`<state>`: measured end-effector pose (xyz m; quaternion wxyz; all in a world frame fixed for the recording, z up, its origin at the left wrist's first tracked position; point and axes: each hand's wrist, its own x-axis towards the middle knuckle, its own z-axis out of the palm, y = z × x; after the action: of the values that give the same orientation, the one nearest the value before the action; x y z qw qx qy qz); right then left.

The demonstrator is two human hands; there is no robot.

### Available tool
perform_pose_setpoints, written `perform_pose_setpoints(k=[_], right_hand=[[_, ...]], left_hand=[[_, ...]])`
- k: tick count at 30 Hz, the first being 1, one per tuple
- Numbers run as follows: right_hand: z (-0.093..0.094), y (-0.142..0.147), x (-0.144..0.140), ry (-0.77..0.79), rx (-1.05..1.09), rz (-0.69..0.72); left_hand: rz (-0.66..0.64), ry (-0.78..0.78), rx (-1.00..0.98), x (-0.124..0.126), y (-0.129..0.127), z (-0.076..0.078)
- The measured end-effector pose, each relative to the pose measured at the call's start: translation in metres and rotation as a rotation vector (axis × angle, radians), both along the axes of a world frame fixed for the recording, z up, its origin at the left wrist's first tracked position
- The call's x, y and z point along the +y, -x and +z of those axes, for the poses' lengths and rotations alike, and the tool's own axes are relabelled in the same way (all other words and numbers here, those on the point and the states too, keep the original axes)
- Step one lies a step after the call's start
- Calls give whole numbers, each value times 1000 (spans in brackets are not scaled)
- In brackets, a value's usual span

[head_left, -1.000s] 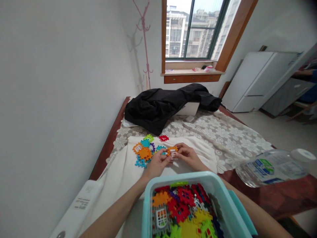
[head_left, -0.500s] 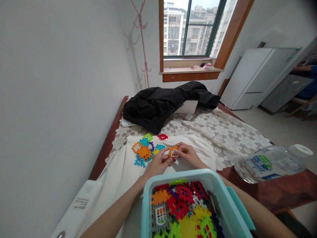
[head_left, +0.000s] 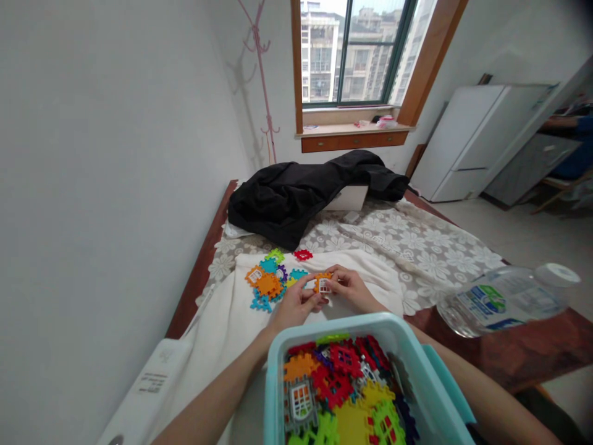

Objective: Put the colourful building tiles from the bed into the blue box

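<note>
Head view: left hand [head_left: 293,305] and right hand [head_left: 353,289] both pinch one orange tile with a white window insert [head_left: 322,283], raised just above the white cloth [head_left: 222,321], beside joined tiles [head_left: 270,279]; teal bin [head_left: 278,371] sits nearest for easy reach.

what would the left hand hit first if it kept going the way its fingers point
The left hand points up and right at the orange tile it pinches; past that, it would likely meet the right hand gripping the tile's other side. Depth looks about level.
</note>
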<state>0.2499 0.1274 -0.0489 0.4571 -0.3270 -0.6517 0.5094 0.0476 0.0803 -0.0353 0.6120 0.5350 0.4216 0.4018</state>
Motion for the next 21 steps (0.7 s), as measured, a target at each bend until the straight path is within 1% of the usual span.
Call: perform_pose_setpoints(k=[5, 9, 12, 21], right_hand=[[-1, 1, 0, 28, 33, 5], [-1, 1, -1, -21, 28, 2], [-2, 2, -1, -38, 28, 9], [-3, 3, -1, 88, 39, 1]], left_hand=[[0, 8, -27, -2, -2, 5], [12, 18, -6, -3, -1, 8], [14, 17, 12, -2, 0, 8], [-15, 3, -4, -2, 0, 4]])
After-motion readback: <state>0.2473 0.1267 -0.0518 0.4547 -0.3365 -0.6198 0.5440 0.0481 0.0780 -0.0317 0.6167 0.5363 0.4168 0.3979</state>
